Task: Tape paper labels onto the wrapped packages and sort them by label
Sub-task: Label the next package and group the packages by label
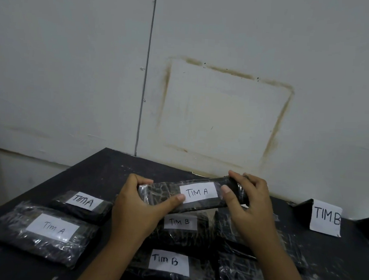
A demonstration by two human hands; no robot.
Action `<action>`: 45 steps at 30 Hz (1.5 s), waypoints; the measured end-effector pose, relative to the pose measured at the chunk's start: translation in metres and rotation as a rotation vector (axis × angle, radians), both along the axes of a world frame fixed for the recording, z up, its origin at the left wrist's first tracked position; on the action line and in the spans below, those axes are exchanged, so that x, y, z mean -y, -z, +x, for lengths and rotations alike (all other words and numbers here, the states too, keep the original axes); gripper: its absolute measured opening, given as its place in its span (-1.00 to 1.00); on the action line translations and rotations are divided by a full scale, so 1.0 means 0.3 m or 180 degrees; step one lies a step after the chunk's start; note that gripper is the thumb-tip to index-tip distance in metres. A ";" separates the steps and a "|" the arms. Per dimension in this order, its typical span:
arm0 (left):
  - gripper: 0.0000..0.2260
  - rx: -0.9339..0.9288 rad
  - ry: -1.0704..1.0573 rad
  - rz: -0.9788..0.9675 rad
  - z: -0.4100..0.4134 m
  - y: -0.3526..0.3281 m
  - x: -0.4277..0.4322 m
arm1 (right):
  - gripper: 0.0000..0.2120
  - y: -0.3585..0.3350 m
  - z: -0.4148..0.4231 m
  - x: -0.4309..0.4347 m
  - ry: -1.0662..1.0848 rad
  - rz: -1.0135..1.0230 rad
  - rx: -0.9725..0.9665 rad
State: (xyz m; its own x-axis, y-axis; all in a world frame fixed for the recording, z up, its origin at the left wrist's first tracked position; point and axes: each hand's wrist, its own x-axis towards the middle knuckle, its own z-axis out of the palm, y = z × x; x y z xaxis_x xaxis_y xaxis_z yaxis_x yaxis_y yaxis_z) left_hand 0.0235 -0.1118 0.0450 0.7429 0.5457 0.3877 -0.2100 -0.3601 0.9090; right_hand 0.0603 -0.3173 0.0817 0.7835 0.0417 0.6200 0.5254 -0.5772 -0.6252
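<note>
Both hands hold one black plastic-wrapped package (pixel 164 193) lifted above the table; its white label (pixel 198 192) reads TIM A. My left hand (pixel 139 206) grips its left end, thumb beside the label. At the right end, my right hand (pixel 248 201) grips it with the thumb on the front. Two packages labelled TIM A (pixel 83 205) (pixel 46 233) lie on the left of the table. Two labelled TIM B (pixel 182 224) (pixel 170 265) lie in the middle under my hands.
A standing paper sign reading TIM B (pixel 326 217) is at the right on the black table (pixel 103 167). More wrapped packages without visible labels (pixel 248 277) lie at the lower right. A white wall (pixel 204 97) rises right behind the table.
</note>
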 end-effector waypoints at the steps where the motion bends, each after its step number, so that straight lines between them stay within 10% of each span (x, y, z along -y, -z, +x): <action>1: -0.43 -0.0002 -0.0023 0.0028 -0.001 0.000 0.002 | -0.38 -0.001 -0.002 0.000 0.0009 -0.0003 -0.0015; 8: -0.73 0.0333 -0.0356 -0.0030 0.000 0.000 -0.003 | -0.39 0.018 -0.008 -0.023 -0.0100 -0.0114 -0.0150; 15: -0.30 -0.0309 0.0351 -0.0022 -0.001 0.003 -0.016 | -0.33 0.004 0.000 -0.005 0.0125 -0.0037 -0.0058; 22: -0.53 -0.0191 0.0619 -0.0035 0.013 0.003 -0.042 | -0.29 0.024 -0.006 -0.027 0.0318 -0.0097 -0.0291; 29: -0.31 -0.0040 0.0222 0.0104 -0.012 -0.005 0.003 | 0.11 0.035 -0.056 -0.109 0.1442 -0.1264 -0.0195; 41: -0.46 0.0243 -0.0087 0.0156 -0.003 0.005 0.012 | -0.45 0.044 0.001 -0.038 0.0640 -0.0025 0.0138; 45: -0.50 0.0423 -0.0144 0.0338 -0.010 0.006 0.045 | -0.04 0.055 -0.018 -0.094 0.1024 -0.0399 -0.0354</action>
